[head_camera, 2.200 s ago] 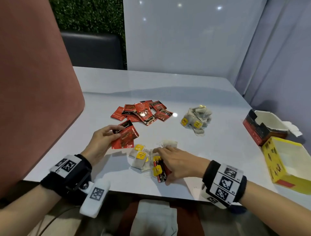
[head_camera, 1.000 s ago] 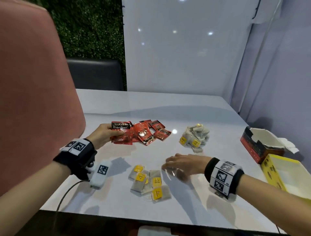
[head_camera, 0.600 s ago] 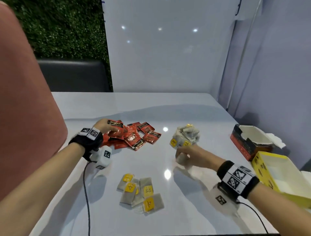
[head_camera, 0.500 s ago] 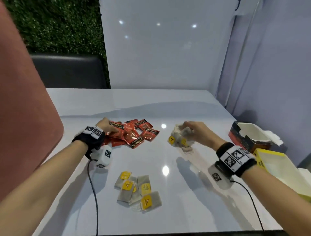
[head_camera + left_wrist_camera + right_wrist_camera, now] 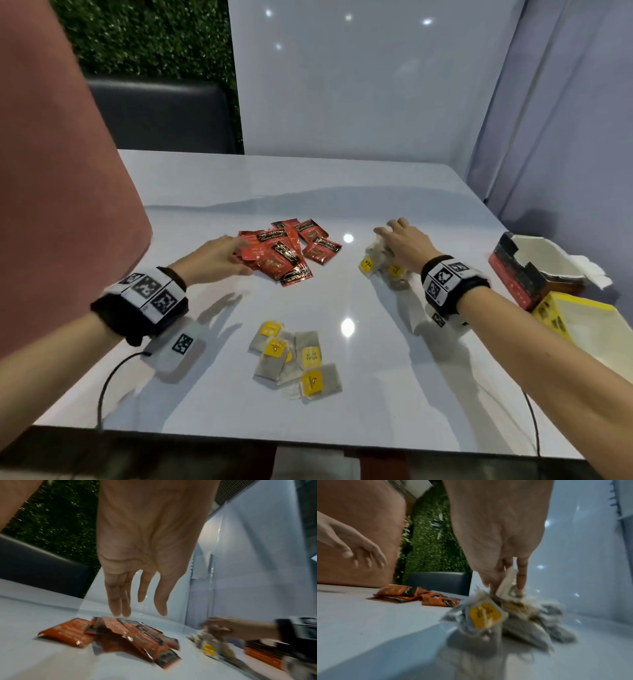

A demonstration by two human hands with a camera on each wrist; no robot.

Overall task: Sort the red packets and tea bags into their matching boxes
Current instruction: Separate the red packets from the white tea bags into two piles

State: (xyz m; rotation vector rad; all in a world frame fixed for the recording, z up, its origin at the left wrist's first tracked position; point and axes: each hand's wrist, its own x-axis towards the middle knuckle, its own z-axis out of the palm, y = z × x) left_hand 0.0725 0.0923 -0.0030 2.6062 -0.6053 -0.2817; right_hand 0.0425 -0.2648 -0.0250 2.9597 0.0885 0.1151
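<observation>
Print on the red packets (image 5: pixel 287 251) was too blurred to read. Tea bag tags (image 5: pixel 310 353) showed marks, illegible. Wristbands (image 5: pixel 445 278) carried square coded markers.

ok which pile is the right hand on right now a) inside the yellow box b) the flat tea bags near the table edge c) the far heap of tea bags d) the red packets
c, the right hand rests on the far heap of tea bags, fingers reaching down into it in the right wrist view, while the left hand is over the red packets.
</observation>
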